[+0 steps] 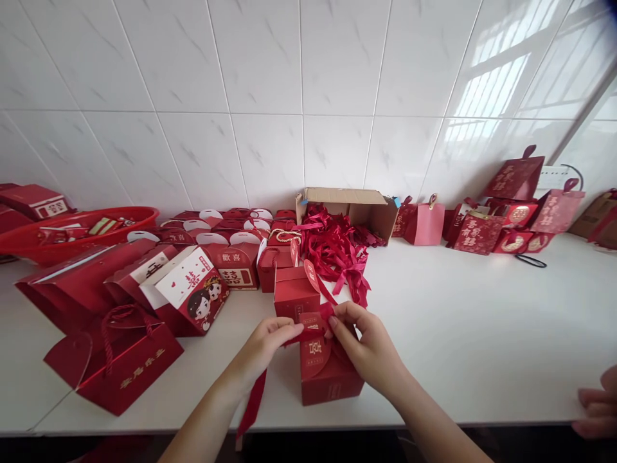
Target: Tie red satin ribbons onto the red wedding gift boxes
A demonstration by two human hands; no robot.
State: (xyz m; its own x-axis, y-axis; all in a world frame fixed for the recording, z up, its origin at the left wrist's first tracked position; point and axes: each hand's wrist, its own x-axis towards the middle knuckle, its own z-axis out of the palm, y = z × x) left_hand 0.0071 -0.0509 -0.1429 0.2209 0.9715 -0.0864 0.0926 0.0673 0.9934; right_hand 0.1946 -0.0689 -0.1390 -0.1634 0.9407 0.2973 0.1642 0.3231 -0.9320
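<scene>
From where I stand, a red basin (147, 217) occupies the left end of the white counter (472, 360); its raised rim likely keeps the small wrapped pieces (103, 226) from scattering. Next, red handled boxes (236, 263) are ranked closely toward the tiled wall (265, 77), probably to save working space.

The left hand (267, 335) pinches the red ribbon (253, 402) between thumb and forefinger, presumably to maintain tension; the ribbon's tail slants down to the counter's near edge. The red box (332, 379) rests on the counter between the hands, apparently for easy two-handed access. Its rounded flaps face upward and one wall faces the worker. The long axis appears to run from worker to wall; foreshortening prevents certainty. The ribbon crosses the top, side to side.

Behind, a cardboard carton (347, 195) lies with its mouth forward, putting loose ribbons (332, 257) within reach. The right hand (361, 331) pinches the ribbon over the box top, thumb against forefinger. At far right, another person's hand (600, 405) is partly cut off; I cannot tell its grip.
</scene>
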